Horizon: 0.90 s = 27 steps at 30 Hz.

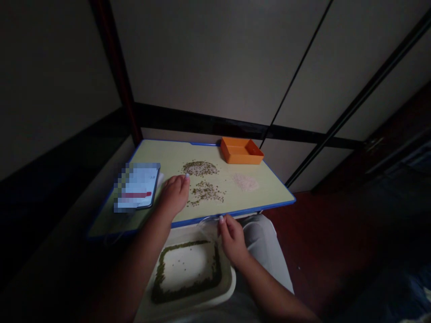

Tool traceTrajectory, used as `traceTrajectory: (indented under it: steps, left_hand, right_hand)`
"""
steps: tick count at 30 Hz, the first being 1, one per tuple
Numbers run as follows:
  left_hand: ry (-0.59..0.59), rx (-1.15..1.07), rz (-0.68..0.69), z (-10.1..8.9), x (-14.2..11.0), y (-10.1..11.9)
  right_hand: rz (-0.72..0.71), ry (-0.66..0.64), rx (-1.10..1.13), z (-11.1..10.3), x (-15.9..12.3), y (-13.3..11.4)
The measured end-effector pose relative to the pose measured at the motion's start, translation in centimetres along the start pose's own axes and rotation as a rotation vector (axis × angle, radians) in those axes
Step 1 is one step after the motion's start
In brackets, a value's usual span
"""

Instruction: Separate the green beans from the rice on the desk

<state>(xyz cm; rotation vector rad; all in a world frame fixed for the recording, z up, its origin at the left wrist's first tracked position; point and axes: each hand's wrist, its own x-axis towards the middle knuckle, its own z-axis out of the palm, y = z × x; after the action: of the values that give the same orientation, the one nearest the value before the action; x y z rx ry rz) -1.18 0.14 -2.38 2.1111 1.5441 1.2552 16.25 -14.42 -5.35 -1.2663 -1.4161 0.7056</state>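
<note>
My left hand (175,193) rests on the small table just left of two piles, its fingers curled together; what they hold, if anything, is hidden. A mixed pile of green beans and pale grains (201,168) lies beyond it, and a looser mixed pile (207,192) spreads to its right. My right hand (232,237) pinches the rim of a clear plastic dish (209,228) at the table's front edge. Below the dish, a white basin (229,287) holds green beans gathered along its sides, with a few scattered across its bare bottom.
An orange open box (243,154) stands at the table's back right corner. A heap of pale grains (245,181) lies in front of it. On the left is a phone (143,186) with its screen lit. The table (269,193) has a blue edge and stands against a panelled wall.
</note>
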Motion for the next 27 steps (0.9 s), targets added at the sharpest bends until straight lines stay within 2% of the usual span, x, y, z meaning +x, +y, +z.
traceTrajectory:
  steps: [7,16,27]
  left_hand:
    - [0.055,-0.07,-0.055,-0.5,0.3,0.3]
    - [0.099,-0.262,-0.193,-0.6,0.3,-0.2]
    - [0.163,-0.433,-0.245,-0.5,0.7,0.0]
  right_hand:
    - [-0.02,-0.009,-0.1,0.2,0.3,0.5]
    - [0.073,-0.108,0.077,-0.3,-0.3,1.7]
    - [0.019,-0.163,0.07,-0.9,0.1,1.9]
